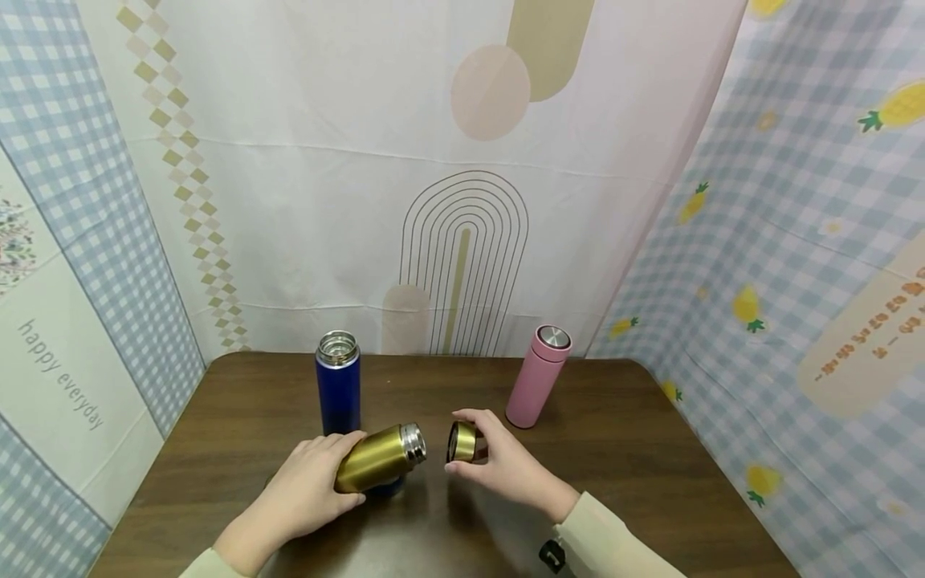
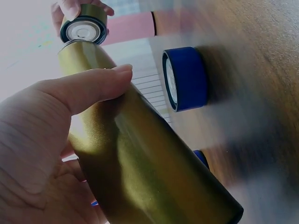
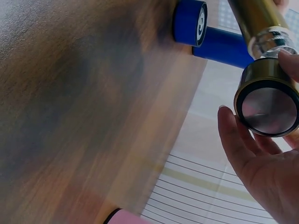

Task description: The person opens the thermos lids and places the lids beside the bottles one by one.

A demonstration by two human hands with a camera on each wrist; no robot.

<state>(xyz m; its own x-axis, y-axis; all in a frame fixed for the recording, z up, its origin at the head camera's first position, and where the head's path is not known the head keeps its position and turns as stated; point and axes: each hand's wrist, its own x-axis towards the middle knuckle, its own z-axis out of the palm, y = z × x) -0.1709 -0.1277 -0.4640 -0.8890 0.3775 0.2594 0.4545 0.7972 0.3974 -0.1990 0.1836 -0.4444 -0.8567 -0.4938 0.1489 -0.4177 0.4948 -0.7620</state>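
Note:
My left hand (image 1: 307, 482) grips a gold thermos bottle (image 1: 376, 459) round its body, tilted so that its bare steel mouth points right. Between thumb and fingers, my right hand (image 1: 509, 461) pinches the gold lid (image 1: 463, 442), held a short gap to the right of that mouth. In the right wrist view the lid's round grey top (image 3: 269, 110) faces the camera. Its inner side (image 2: 84, 31) shows in the left wrist view. Behind the left hand, a blue thermos bottle (image 1: 338, 385) stands upright without a lid. A blue lid (image 2: 189, 78) rests on the table below the gold bottle.
A pink thermos bottle (image 1: 538, 377) with its lid on stands at the back right of the brown wooden table (image 1: 614, 449). Patterned cloth (image 1: 325, 201) hangs behind the table, and checked cloth (image 1: 723, 321) hangs along its right side.

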